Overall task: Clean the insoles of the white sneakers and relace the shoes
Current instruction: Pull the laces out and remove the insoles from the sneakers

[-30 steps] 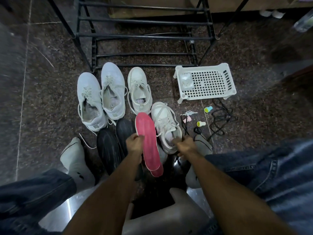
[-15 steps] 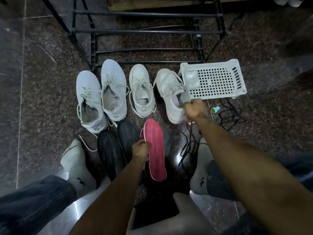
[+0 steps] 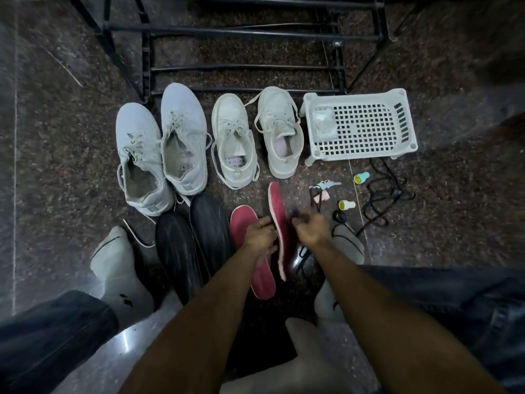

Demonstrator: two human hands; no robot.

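Two red insoles are held low over the dark speckled floor [image 3: 56, 137], close together. The flat-lying red insole [image 3: 257, 275] is gripped by the left hand [image 3: 260, 237], whose fingers are curled round its right edge. The second red insole [image 3: 279, 220], turned on edge, is touched by the right hand [image 3: 311, 227]; the fingers are bent toward it, but whether they pinch it cannot be told through the blur. Four white sneakers are lined up beyond the hands, in front of a black metal rack [image 3: 241, 38]: a larger pair [image 3: 159, 146] on the left and a smaller pair [image 3: 255, 135] on the right. A white perforated basket [image 3: 360, 125] stands just beside the rightmost sneaker. Two black insoles [image 3: 193, 245] lie left of the red ones, and black laces [image 3: 383, 194] are tangled nearer the floor's right edge.
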